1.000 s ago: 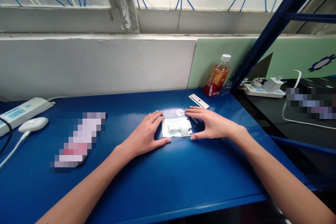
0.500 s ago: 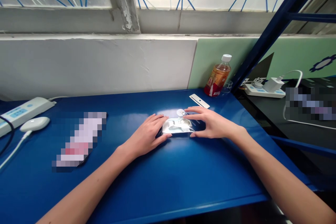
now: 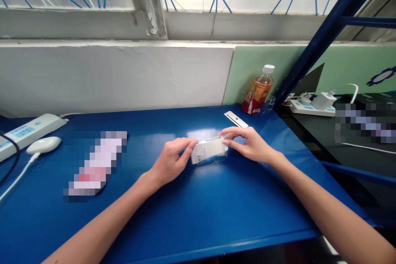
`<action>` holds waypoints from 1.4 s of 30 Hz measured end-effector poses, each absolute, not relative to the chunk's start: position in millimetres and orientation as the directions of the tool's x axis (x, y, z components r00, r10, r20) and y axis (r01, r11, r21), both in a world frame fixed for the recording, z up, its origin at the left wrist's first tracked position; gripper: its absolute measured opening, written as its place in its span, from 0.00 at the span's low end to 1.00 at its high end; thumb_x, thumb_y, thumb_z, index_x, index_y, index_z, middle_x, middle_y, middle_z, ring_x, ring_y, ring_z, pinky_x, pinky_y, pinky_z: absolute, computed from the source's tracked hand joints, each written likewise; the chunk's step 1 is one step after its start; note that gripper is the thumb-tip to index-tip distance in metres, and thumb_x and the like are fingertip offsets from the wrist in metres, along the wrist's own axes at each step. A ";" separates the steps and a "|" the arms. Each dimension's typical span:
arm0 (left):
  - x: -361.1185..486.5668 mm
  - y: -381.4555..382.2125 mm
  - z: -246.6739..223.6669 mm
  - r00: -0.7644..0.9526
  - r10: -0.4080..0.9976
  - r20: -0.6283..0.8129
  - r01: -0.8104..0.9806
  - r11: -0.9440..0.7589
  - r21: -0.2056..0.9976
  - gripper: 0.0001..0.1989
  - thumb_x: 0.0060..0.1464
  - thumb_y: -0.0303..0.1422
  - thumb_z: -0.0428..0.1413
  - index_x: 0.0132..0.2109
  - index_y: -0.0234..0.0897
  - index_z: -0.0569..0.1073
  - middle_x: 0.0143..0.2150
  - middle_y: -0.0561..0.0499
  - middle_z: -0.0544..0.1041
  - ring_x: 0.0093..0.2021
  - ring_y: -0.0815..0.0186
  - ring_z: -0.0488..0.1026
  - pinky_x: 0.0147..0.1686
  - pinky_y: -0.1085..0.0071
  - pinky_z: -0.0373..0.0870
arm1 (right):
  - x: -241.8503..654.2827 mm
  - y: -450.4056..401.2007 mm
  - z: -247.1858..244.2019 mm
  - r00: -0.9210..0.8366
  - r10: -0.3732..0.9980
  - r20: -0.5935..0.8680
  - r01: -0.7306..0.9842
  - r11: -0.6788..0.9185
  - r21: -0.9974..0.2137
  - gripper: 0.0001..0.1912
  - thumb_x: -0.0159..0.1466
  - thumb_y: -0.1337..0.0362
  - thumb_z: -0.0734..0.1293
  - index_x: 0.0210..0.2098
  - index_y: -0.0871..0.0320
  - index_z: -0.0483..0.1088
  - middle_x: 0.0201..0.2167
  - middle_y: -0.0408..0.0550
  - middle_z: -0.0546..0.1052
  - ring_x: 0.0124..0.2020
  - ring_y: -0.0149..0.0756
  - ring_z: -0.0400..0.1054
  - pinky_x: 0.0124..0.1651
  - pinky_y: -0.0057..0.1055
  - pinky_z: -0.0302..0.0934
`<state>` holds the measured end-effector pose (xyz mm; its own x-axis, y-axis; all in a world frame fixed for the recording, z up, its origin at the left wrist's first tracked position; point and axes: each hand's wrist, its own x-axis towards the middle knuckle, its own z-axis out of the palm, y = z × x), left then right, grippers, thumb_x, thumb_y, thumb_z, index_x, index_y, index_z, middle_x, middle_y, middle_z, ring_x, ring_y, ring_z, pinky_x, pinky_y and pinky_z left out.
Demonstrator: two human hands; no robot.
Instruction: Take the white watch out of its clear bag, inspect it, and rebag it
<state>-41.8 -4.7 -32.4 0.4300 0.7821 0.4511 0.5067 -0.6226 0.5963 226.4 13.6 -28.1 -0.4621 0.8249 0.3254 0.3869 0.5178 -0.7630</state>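
Between both hands is a small clear plastic packet (image 3: 209, 150) with a white printed card inside; a barcode-like mark shows at its lower left. My left hand (image 3: 173, 157) pinches the packet's left edge between thumb and fingers. My right hand (image 3: 246, 142) grips its upper right corner, thumb in front. A small round pale piece shows at the right end, too small to make out. Just behind my right hand, a white strip of card (image 3: 235, 119) with a dark slot lies on the blue desk (image 3: 185, 214).
At the back right stands a drink bottle (image 3: 258, 90) beside a blue metal post (image 3: 321, 37). To the left lie a pixelated, phone-shaped item (image 3: 99, 161), a white rounded device (image 3: 43, 145) on a cable and a power strip (image 3: 29, 134). Another power strip (image 3: 312, 107) sits on the far right.
The packet has been turned: its printed card now faces up where shiny contents showed before. Both hands have closed from spread fingers into pinches on its ends.
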 end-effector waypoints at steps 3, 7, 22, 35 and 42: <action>-40.6 -4.7 -33.8 0.409 0.823 0.395 0.525 -0.566 0.635 0.15 0.67 0.36 0.47 0.43 0.36 0.78 0.40 0.49 0.82 0.38 0.62 0.79 0.38 0.70 0.73 | 225.6 13.4 -26.6 -0.480 0.843 0.242 0.404 0.458 -0.792 0.11 0.65 0.60 0.66 0.45 0.57 0.74 0.34 0.47 0.81 0.34 0.36 0.75 0.39 0.31 0.68; -41.4 -4.0 -39.4 0.441 0.795 0.417 0.594 -0.607 0.529 0.17 0.65 0.37 0.51 0.56 0.35 0.71 0.54 0.43 0.77 0.53 0.57 0.75 0.52 0.62 0.71 | 224.3 15.1 -30.1 -0.481 0.857 0.183 0.504 0.441 -0.743 0.13 0.66 0.59 0.64 0.46 0.58 0.73 0.30 0.46 0.79 0.30 0.35 0.72 0.34 0.30 0.66; -45.4 -3.0 -43.7 0.661 0.695 0.285 0.626 -0.719 0.302 0.31 0.60 0.45 0.57 0.64 0.35 0.61 0.62 0.38 0.68 0.62 0.49 0.64 0.59 0.52 0.64 | 231.2 21.1 -38.8 -0.666 0.662 0.344 0.521 0.742 -0.421 0.22 0.65 0.55 0.67 0.55 0.57 0.70 0.53 0.57 0.74 0.55 0.47 0.67 0.57 0.45 0.63; -52.1 0.0 -41.2 0.619 0.765 0.179 0.702 -0.641 0.311 0.31 0.64 0.50 0.49 0.66 0.35 0.60 0.67 0.38 0.63 0.68 0.49 0.57 0.64 0.51 0.56 | 228.8 20.3 -35.7 -0.677 0.704 0.215 0.596 0.695 -0.402 0.41 0.54 0.44 0.73 0.60 0.63 0.67 0.59 0.63 0.71 0.62 0.55 0.62 0.62 0.50 0.59; -55.3 3.6 -44.0 0.595 0.788 0.157 0.714 -0.608 0.346 0.36 0.57 0.55 0.54 0.64 0.35 0.63 0.66 0.38 0.65 0.69 0.46 0.54 0.64 0.47 0.56 | 229.4 19.4 -38.2 -0.670 0.708 0.222 0.587 0.689 -0.426 0.42 0.54 0.44 0.74 0.61 0.60 0.67 0.59 0.61 0.71 0.63 0.57 0.61 0.62 0.53 0.59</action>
<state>-55.3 3.6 -44.0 0.5952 0.7880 0.1573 0.7142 -0.6085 0.3459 229.4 19.4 -38.2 -0.6700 0.7083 0.2225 0.5866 0.6887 -0.4261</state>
